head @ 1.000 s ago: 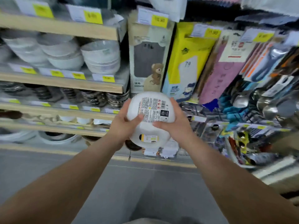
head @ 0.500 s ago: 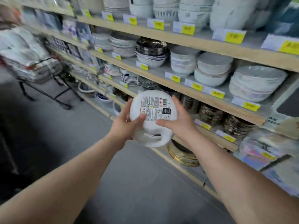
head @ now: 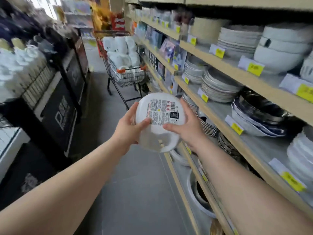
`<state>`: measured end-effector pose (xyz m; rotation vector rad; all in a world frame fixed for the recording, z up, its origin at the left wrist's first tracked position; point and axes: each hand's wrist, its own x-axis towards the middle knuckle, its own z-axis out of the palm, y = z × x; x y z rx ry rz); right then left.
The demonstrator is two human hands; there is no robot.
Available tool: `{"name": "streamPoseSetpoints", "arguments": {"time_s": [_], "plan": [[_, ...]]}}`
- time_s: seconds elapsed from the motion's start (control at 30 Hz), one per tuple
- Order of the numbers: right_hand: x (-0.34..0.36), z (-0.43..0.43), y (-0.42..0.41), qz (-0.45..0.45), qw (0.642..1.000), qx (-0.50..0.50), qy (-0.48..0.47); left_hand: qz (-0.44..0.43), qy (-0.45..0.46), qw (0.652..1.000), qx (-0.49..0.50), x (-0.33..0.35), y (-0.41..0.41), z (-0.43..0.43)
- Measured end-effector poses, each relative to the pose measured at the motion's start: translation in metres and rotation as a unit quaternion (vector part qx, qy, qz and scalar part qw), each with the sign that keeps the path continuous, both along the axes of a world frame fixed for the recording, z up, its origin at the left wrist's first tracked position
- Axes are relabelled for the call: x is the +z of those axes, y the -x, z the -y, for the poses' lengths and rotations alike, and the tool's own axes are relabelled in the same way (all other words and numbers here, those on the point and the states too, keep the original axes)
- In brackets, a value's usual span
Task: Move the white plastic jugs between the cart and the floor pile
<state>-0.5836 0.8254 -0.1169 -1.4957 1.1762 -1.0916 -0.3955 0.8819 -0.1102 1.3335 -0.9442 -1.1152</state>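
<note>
Container [head: 160, 122] off the shelf and up at chest height over the aisle floor, label side up, gripped between left hand [head: 129, 128] and right hand [head: 186, 128], fingers curled round its rim, thumbs pressing the label, not yet in the cart [head: 128, 77] well ahead.

White plastic container [head: 159, 122]: rounded, squarish, held up in mid-air over the aisle floor, tilted with its underside toward the camera. Printed label with barcode covers the upper half. Moulded handle-like ridge along lower edge.
</note>
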Motion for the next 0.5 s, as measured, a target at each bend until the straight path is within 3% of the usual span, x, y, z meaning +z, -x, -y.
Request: {"name": "streamPoseSetpoints", "arguments": {"time_s": [0.27, 0.5], "plan": [[-0.002, 0.136, -0.083, -0.011, 0.994, 0.108, 0.000, 0.005, 0.001, 0.994, 0.111, -0.002, -0.068, 0.099], [-0.012, 0.262, -0.194, -0.015, 0.990, 0.138, -0.005, 0.012, -0.003, 0.992, 0.124, -0.016, -0.174, 0.215]]}}
